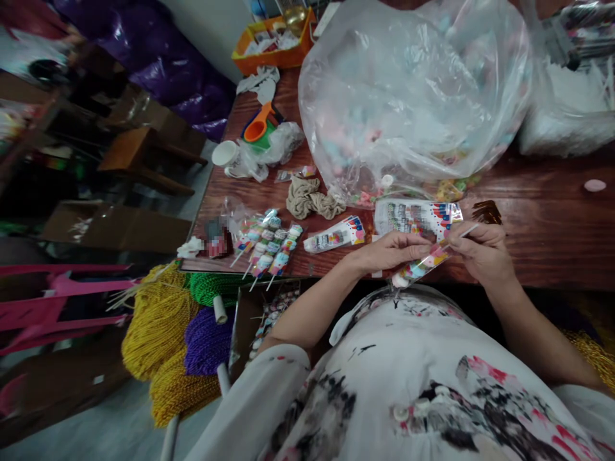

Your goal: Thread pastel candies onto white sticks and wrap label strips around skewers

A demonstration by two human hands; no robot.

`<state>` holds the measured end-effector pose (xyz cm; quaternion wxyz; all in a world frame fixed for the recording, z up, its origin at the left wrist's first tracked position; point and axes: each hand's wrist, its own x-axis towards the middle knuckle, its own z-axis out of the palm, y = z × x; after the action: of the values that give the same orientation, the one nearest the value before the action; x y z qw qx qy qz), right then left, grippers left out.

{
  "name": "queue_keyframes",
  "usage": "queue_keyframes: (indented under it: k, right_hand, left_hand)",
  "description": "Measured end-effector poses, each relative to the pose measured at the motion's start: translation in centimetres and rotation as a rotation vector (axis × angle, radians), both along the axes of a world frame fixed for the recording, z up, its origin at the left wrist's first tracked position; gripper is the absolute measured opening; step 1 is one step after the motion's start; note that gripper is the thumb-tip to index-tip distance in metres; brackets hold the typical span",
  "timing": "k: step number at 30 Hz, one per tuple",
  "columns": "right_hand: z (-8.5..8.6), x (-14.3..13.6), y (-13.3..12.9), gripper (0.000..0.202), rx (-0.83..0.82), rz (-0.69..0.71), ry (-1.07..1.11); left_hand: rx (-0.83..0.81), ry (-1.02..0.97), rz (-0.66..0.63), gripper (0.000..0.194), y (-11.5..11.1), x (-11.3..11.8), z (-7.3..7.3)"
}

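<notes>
A marshmallow skewer in a clear wrapper (417, 269) is held at a slant just above the table's front edge. My left hand (391, 251) pinches the wrapper from the left, its fingers closed around the middle. My right hand (485, 255) grips the upper end, where the white stick juts out between thumb and fingers. Behind my hands lies a stack of printed clear bags (408, 218), with a smaller fan of bags (336, 235) to its left. Shiny brown twist ties (486, 212) lie just beyond my right hand. Several wrapped skewers (269, 246) are piled farther left.
A big clear sack of pastel sweets (413, 96) fills the back of the wooden table (552, 218). At left are a beige cloth bundle (307, 198), a white cup (225, 153) and an orange tray (269, 59). An open box of skewers (240, 333) stands below the table edge.
</notes>
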<state>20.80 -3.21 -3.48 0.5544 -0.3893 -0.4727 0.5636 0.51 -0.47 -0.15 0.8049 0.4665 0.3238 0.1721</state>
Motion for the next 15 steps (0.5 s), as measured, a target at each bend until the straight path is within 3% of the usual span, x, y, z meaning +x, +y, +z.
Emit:
queue_keyframes:
  k: [3, 8, 12, 15]
  right_hand:
    - [0.9, -0.1, 0.9, 0.014, 0.044, 0.139, -0.104]
    - [1.7, -0.7, 1.8, 0.011, 0.161, -0.066, -0.182]
    - [1.8, -1.8, 1.2, 0.017, 0.284, -0.048, -0.343]
    - [1.3, -2.6, 0.9, 0.015, 0.324, -0.131, -0.405]
  left_hand:
    - [-0.101, -0.051, 0.161, 0.050, -0.3, 0.6, -0.4]
    - [-0.035, -0.062, 0.431, 0.047, -1.3, 2.6, -1.5]
    - [0.012, -0.135, 0.615, 0.050, -1.6, 3.5, -2.1]
    - [-0.021, -0.193, 0.710, 0.050, -1.4, 3.7, -1.9]
